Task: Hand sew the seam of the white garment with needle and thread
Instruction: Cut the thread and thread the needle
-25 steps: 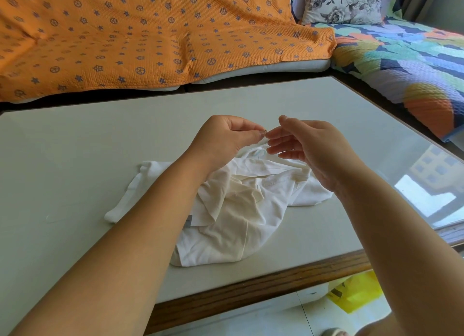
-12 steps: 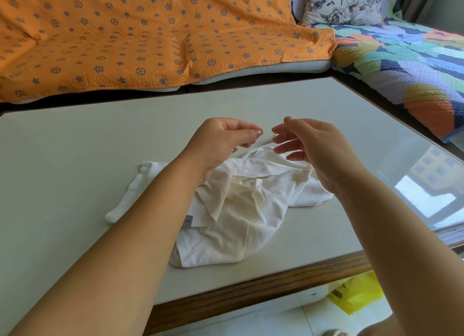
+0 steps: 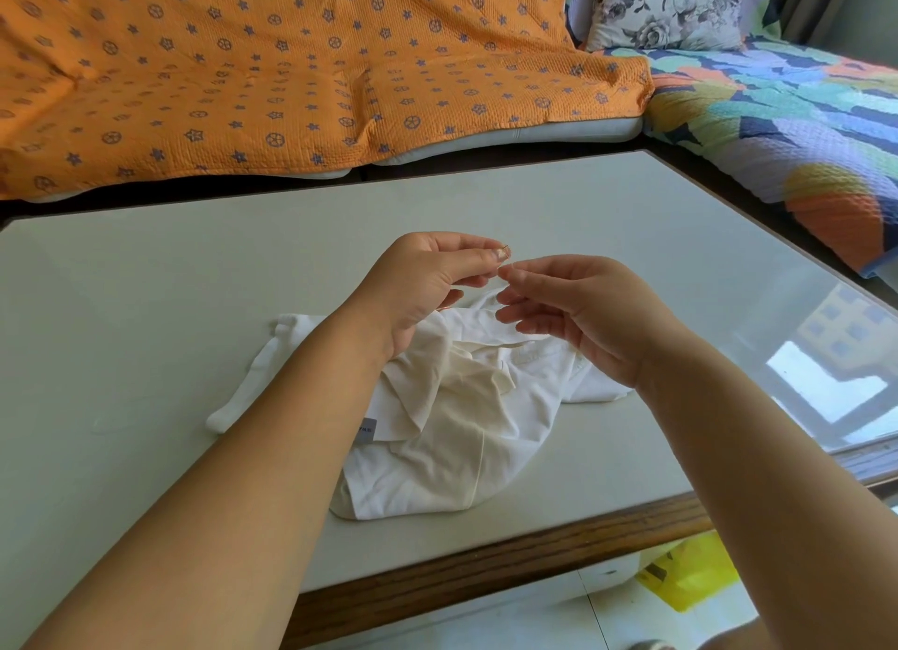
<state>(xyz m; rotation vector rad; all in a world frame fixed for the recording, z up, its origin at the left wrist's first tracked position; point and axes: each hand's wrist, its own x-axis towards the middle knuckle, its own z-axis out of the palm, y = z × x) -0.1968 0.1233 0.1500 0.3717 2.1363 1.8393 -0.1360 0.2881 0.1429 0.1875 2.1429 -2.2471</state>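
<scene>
A crumpled white garment [image 3: 452, 426] lies on the pale table [image 3: 146, 309] below both hands. My left hand [image 3: 418, 285] is raised above it, thumb and forefinger pinched on a thin needle [image 3: 505, 250] whose tip sticks out past the fingertips. My right hand [image 3: 578, 309] is just to its right, thumb and forefinger pinched together close to the needle; the thread between them is too fine to see. The other right fingers are spread loosely.
The table has a wooden front edge [image 3: 486, 562] and a glossy right side. An orange patterned sofa cover [image 3: 291, 66] lies behind, a multicoloured quilt [image 3: 777, 129] at right with a floral cushion [image 3: 665, 7]. A yellow bag [image 3: 690, 576] lies on the floor.
The two hands parted slightly, then came back together; my right fingertips have moved in close to the needle that my left hand holds. The garment has not moved.
</scene>
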